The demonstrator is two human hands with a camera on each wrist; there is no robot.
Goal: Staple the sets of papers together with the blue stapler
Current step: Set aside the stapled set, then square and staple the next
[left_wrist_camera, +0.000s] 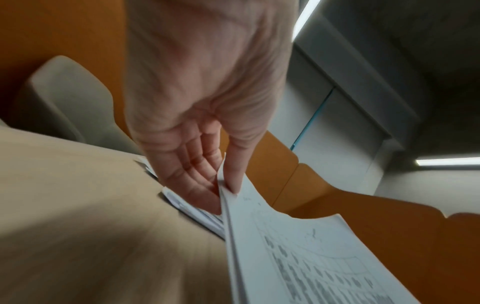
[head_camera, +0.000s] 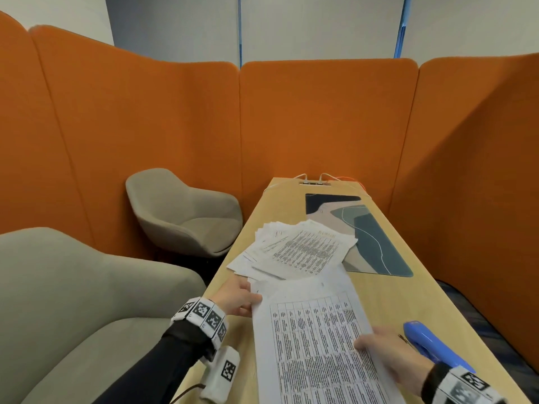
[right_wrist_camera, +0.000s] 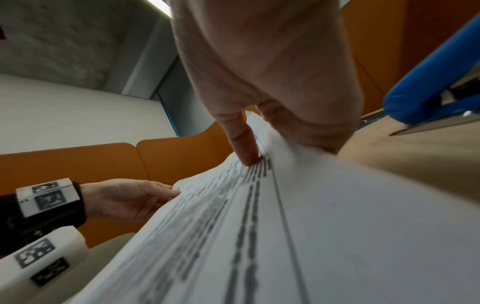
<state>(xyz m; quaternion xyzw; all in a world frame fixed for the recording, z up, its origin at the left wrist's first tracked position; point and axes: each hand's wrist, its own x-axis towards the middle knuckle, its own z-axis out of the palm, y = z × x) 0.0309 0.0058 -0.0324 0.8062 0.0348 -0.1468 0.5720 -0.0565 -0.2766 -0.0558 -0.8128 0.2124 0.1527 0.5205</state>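
Observation:
A set of printed papers (head_camera: 315, 339) with a table of text is held above the near end of the wooden table (head_camera: 379, 293). My left hand (head_camera: 237, 297) pinches its far left corner, thumb on top and fingers under, as the left wrist view shows at the sheets' edge (left_wrist_camera: 228, 203). My right hand (head_camera: 388, 357) grips the right edge of the papers (right_wrist_camera: 259, 216), thumb pressed on the top sheet. The blue stapler (head_camera: 434, 342) lies on the table just right of my right hand, also seen in the right wrist view (right_wrist_camera: 431, 82).
A fanned pile of other printed sheets (head_camera: 294, 249) lies further up the table, partly over a patterned desk mat (head_camera: 376, 237). Two grey armchairs (head_camera: 186, 211) stand to the left. Orange partition panels (head_camera: 320, 118) enclose the table. Cables (head_camera: 315, 177) plug in at the far end.

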